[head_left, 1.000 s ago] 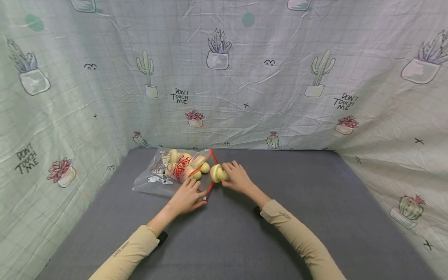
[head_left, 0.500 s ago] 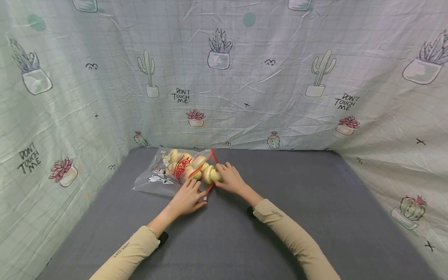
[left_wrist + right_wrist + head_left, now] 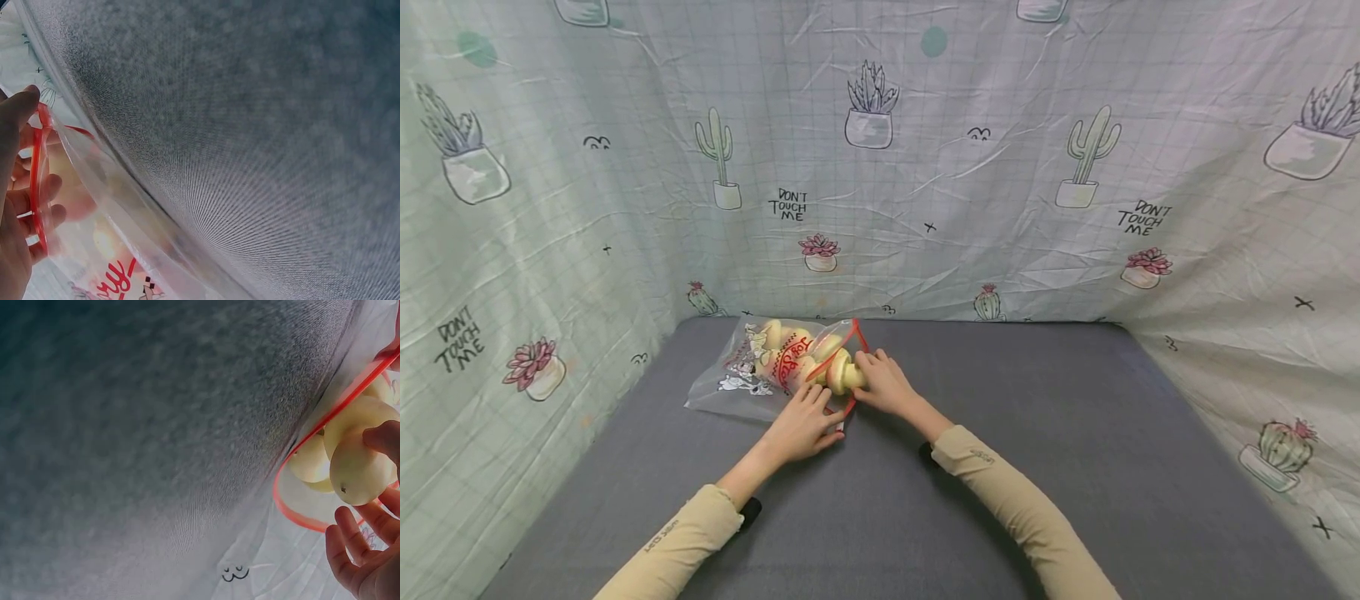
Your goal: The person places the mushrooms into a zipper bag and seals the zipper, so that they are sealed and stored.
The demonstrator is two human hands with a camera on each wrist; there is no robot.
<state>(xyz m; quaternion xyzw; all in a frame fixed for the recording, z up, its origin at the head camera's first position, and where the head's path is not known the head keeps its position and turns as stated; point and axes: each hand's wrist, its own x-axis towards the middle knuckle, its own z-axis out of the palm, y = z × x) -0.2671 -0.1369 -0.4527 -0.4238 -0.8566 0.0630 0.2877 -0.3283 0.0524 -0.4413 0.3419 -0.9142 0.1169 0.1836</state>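
Observation:
A clear zip bag (image 3: pixel 722 393) with a red zip edge and red print lies at the back left of the table, its mouth facing right. Several pale yellow rounded pieces show through the plastic. My left hand (image 3: pixel 801 425) holds the near edge of the mouth; in the left wrist view its fingers (image 3: pixel 22 200) lie along the red strip. My right hand (image 3: pixel 891 387) grips a pale yellow mushroom-shaped piece (image 3: pixel 853 377) by its narrower end, the wider end inside the mouth. In the right wrist view that piece's rounded tip (image 3: pixel 359 475) shows a small dark spot.
The grey tabletop (image 3: pixel 1060 433) stretches around the bag and both arms. A cloth curtain (image 3: pixel 925 183) printed with cacti hangs close behind the table and along both sides.
My right hand has moved left, carrying the mushroom-shaped piece from just outside the bag's mouth into it. My left hand has stayed at the bag's edge.

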